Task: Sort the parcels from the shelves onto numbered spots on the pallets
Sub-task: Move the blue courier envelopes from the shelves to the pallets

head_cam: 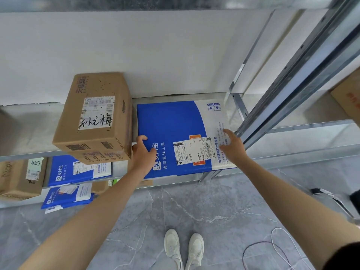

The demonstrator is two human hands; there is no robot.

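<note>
A flat blue and white parcel [171,123] with a shipping label lies on the metal shelf [29,129], its front edge hanging over the shelf's lip. My left hand [143,152] rests on the parcel's left front part, fingers spread. On the white right edge lies my right hand [232,145], fingers also apart. Neither hand is closed around the parcel. A brown cardboard box [93,117] with handwritten characters stands just left of the parcel, close to my left hand.
Lower shelves at the left hold two more blue parcels [78,170] [68,197] and a brown box [19,180]. A metal shelf upright [292,78] rises at the right, with another brown box [348,98] beyond it. Cables [272,248] lie on the grey floor near my white shoes [183,248].
</note>
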